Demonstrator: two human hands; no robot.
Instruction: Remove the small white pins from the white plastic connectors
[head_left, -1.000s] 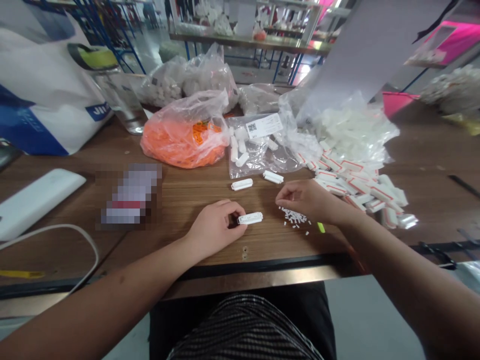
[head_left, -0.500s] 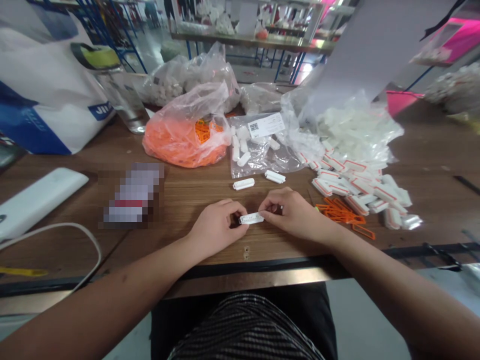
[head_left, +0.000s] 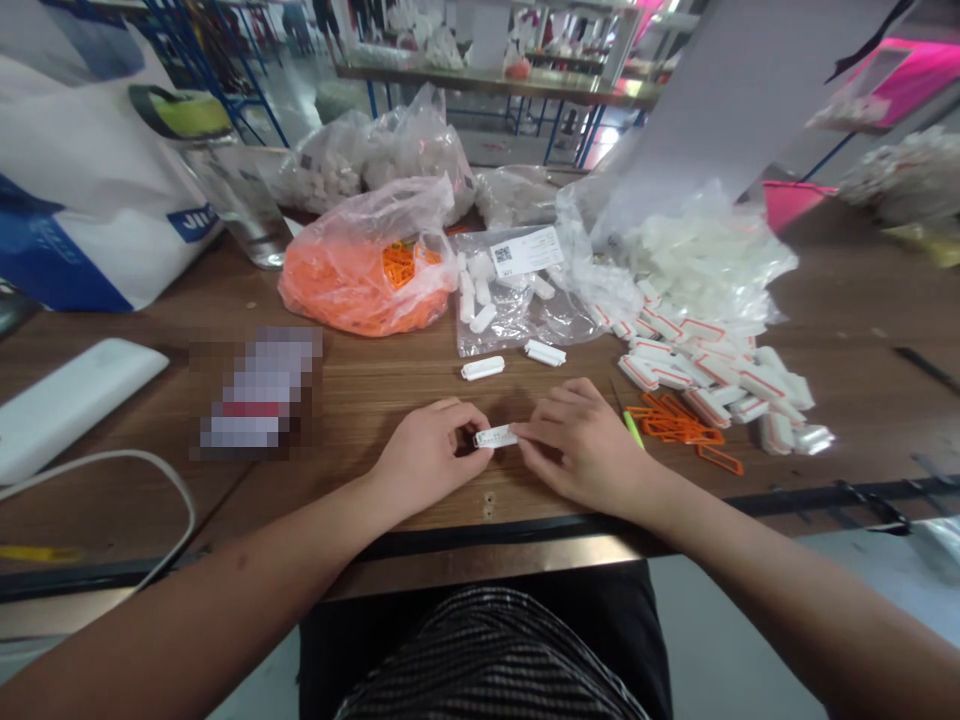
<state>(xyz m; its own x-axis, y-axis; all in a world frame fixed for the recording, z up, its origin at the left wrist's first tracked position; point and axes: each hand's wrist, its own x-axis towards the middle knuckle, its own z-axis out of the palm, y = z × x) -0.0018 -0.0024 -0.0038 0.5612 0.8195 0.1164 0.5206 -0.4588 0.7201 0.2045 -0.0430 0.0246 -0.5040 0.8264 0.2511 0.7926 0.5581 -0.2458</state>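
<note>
A small, narrow white plastic piece [head_left: 495, 436] is held over the table edge nearest me, its open, patterned side facing up. My left hand [head_left: 429, 448] is closed on its left end between thumb and fingers. At the right end, the fingertips of my right hand [head_left: 581, 445] are on the piece and partly cover it. Two similar white plastic pieces, one on the left [head_left: 483, 368] and one on the right [head_left: 545, 353], lie just beyond my hands. Thin orange frames [head_left: 679, 418] are heaped right of my right hand, beside a tool with a yellow-green handle [head_left: 634, 429].
White pieces with orange trim [head_left: 712, 365] are piled at the right. Behind stand a bag of orange frames [head_left: 360, 270], a clear bag of white pieces [head_left: 517, 310] and a bottle [head_left: 236, 195]. A blurred-out object [head_left: 259, 390] and a white power bank [head_left: 79, 400] lie left.
My right hand has shifted its grip at the piece's right end, its fingers now extending over the top. The view has moved slightly, showing more of the yellow-green handle.
</note>
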